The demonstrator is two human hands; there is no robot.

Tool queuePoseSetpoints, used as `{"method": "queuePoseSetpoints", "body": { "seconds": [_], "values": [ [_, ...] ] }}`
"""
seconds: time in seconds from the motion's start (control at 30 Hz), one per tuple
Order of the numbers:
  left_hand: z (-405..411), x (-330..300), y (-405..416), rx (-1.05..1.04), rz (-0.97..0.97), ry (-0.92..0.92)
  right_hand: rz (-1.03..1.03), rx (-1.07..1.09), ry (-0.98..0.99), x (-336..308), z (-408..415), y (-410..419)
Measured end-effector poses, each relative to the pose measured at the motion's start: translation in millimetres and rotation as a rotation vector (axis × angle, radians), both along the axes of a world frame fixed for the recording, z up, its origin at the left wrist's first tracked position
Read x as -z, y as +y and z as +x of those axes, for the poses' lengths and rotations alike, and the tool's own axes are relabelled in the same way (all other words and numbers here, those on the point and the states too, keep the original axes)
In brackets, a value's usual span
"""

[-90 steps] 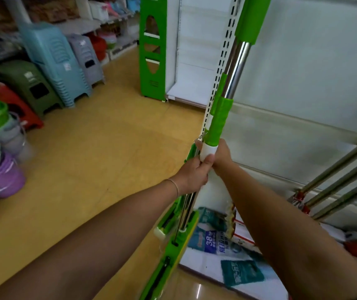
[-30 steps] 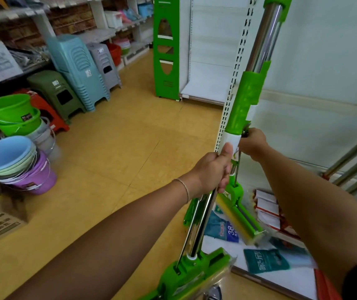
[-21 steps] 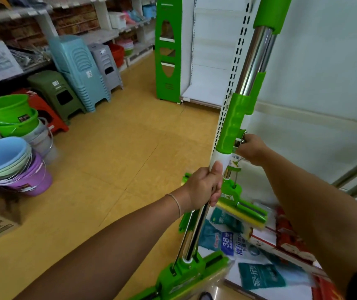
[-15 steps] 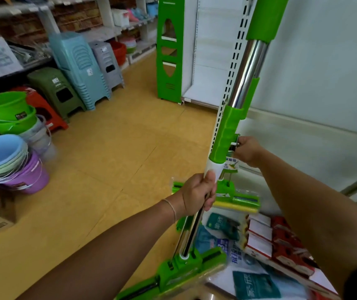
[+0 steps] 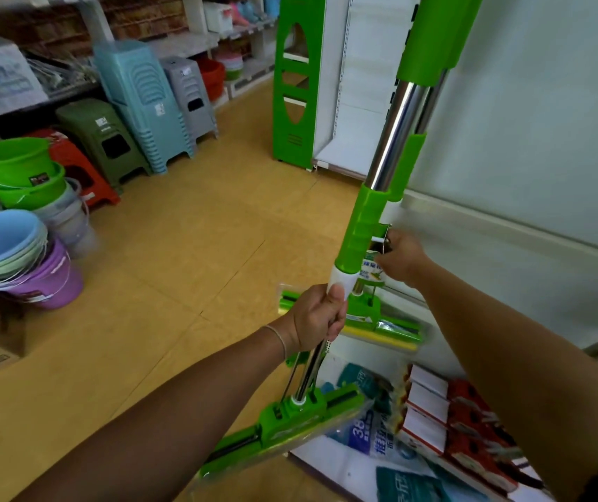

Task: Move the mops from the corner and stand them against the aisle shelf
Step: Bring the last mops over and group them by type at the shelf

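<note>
Along the left edge of the floor [image 5: 181,255], nested plastic buckets [image 5: 11,226] and stacked stools [image 5: 145,103] keep to the wall shelving, which leaves the aisle free for carrying.

Nearer the middle, the left hand [image 5: 321,317] is wrapped around the steel pole of the near sponge mop [image 5: 381,197], just under its white collar. That low grip probably helps steer the long pole; its green head hangs tilted just above the floor, beside the shelf's bottom edge.

To the right, the right hand [image 5: 404,259] is closed on the second sponge mop [image 5: 366,317] at its wringer lever, behind the first pole, likely keeping the two apart. That mop's head sits low against the white aisle shelf [image 5: 507,139], above the packaged goods [image 5: 435,411] on its base board.
</note>
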State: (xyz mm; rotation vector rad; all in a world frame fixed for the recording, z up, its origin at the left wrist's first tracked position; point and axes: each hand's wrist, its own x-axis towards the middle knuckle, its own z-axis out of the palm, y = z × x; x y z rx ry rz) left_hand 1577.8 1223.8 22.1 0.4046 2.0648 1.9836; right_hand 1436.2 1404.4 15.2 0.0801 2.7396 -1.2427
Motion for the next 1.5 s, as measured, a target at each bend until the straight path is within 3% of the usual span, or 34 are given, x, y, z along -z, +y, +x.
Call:
{"method": "queuePoseSetpoints", "body": {
  "seconds": [0.3, 0.47, 0.6, 0.77, 1.0, 1.1, 1.2, 1.3, 1.4, 1.5],
  "values": [
    [-23.0, 13.0, 10.7, 0.071, 0.03, 0.002, -0.078, 0.004, -0.036, -0.6, 2.9, 2.2],
    [-41.5, 18.7, 11.8, 0.131, 0.051, 0.003, -0.318, 0.127, 0.108, -4.3, 12.1, -8.8],
    [-55.6, 21.4, 10.6, 0.167, 0.058, 0.016, -0.098, 0.281, 0.206, -0.2, 6.2, -23.2],
    [-67.2, 20.2, 9.7, 0.185, 0.045, 0.042, 0.19, 0.3, 0.118, 5.2, -12.0, -27.0],
    [-74.8, 19.3, 10.7, 0.211, 0.004, 0.051, 0.254, 0.295, 0.099, 7.9, -16.9, -22.2],
    [-76.3, 18.2, 9.6, 0.244, -0.017, 0.077, 0.115, 0.315, 0.082, 3.0, -11.5, -17.6],
    [-78.0, 19.1, 9.9, 0.247, -0.061, 0.075, -0.069, 0.412, 0.028, 1.8, 10.8, -10.9],
    [-80.2, 20.1, 11.2, 0.238, -0.102, 0.072, 0.03, 0.555, 0.102, 19.3, 56.0, -12.0],
    [-80.0, 21.2, 15.0, 0.252, -0.133, 0.073, 0.023, 0.363, -0.093, 45.6, 97.9, -26.5],
    [-74.6, 19.9, 20.3, 0.245, -0.13, 0.061, -0.213, 0.068, -0.308, 57.6, 125.6, -40.6]
  ]
}}
